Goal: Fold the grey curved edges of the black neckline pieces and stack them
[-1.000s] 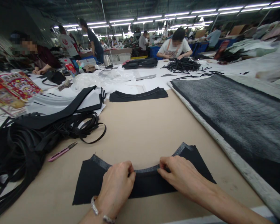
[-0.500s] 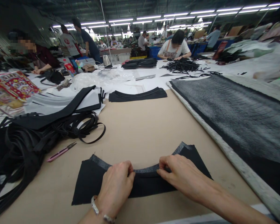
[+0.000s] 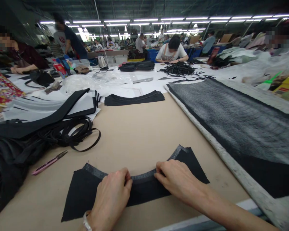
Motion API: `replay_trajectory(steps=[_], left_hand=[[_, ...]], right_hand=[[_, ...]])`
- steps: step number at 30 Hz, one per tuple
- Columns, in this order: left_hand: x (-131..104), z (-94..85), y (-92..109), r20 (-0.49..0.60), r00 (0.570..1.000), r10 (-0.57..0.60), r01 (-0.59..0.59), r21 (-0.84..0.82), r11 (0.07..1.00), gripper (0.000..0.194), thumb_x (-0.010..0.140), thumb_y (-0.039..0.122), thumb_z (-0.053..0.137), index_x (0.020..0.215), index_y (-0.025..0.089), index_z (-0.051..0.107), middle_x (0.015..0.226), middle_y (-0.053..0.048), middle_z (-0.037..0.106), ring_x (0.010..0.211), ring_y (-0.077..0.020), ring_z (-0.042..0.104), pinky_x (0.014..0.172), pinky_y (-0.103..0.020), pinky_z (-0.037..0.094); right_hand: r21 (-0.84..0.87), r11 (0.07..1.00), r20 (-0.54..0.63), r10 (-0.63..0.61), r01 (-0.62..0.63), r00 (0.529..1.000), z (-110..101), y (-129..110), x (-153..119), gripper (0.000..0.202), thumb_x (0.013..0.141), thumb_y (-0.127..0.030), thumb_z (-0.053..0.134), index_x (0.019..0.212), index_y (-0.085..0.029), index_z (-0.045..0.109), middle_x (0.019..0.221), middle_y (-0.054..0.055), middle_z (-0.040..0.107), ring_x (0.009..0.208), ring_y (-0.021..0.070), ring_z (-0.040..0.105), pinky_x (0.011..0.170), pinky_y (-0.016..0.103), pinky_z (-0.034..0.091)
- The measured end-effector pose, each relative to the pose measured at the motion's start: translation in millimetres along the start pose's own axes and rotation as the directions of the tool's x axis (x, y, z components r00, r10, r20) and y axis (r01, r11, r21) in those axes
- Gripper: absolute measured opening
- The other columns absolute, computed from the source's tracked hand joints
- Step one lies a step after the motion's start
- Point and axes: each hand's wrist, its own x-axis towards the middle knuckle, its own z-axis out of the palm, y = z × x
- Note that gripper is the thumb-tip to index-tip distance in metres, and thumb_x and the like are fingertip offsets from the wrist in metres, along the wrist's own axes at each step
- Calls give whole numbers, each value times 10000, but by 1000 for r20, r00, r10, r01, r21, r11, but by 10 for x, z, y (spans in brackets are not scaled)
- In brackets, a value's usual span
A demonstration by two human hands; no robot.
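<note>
A curved black fabric piece (image 3: 144,191) lies flat on the tan board in front of me, with a greyish strip (image 3: 144,175) along its concave upper edge. My left hand (image 3: 114,192) is closed, thumb and fingers pinching that edge left of centre. Right of centre, my right hand (image 3: 174,178) pinches the same edge, its fingers closed. Between the two hands a short stretch of the strip shows; under the fingers it is hidden. A bracelet sits on my left wrist.
Pink-handled thread snips (image 3: 49,162) lie left, beside a heap of black strips (image 3: 45,141). A stack of curved black pieces (image 3: 135,98) lies at the board's far edge. To the right is a dark, grey-coated sheet (image 3: 233,118). A co-worker (image 3: 172,49) sits across the table.
The view has turned slightly right, so most things appear shifted left. Both hands keep their pinch on the fabric edge, with little other visible change.
</note>
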Motion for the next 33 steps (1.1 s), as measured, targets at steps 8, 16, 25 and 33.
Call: replay_trajectory(steps=[8,16,25,33], left_hand=[[4,12,1,27,999,-17,16,25,1000,141,831,273,489,777,272,619,795,-18,699,815,-233,648,631,-289,351],[20,11,7,20,1000,-9,9,5,1000,145,827,264,485,748,270,606,768,-15,692,814,-235,651,634,-291,349],[-39,144,-74,-180,977,113,-101,70,992,81,843,240,477,906,231,527,921,-30,647,842,-215,617,679,-307,394],[50,595,-187,-273,430,861,-735,447,509,668,666,-47,359,1271,200,497,1135,-46,630,1026,-155,574,881,-260,452]], right_hand=[[18,999,-55,-32,33,998,8,44,-42,271,903,-292,455,722,-192,631,688,51,690,701,211,670,558,274,307],[-44,999,-8,12,-12,1000,-14,-46,-32,268,904,-280,453,767,-177,659,747,94,709,742,238,683,602,278,389],[-93,995,-23,23,-25,999,-94,-88,-92,205,892,-307,523,887,-154,658,798,123,709,762,291,687,630,337,482],[-4,999,-15,35,-36,999,-177,-78,-120,211,881,-304,540,937,-139,660,827,134,712,790,293,684,645,346,490]])
